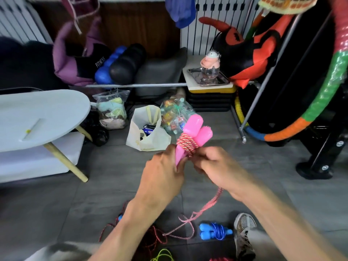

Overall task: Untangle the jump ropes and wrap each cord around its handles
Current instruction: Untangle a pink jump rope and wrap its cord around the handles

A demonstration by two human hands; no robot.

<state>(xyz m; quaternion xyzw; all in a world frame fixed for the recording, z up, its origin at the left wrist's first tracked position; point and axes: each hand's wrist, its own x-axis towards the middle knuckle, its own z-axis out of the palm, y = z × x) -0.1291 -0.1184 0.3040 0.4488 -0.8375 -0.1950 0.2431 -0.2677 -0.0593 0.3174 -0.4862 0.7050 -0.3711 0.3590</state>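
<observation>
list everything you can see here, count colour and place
pink handles: two, pink, held side by side in both hands
pink cord: one, pink and white, partly wound on the handles, tail trailing to the floor
blue jump rope: one, blue, already wrapped, on the floor by the shoe
red cord: one, red, loose on the floor below
yellow cord: one, yellow-green, bottom edge
white bag: one, cream, on the floor ahead
table: one, pale grey, left
hoop: one, multicoloured, right
shoe: one, white patterned
left hand: grips the handles
right hand: fingers on the cord
</observation>
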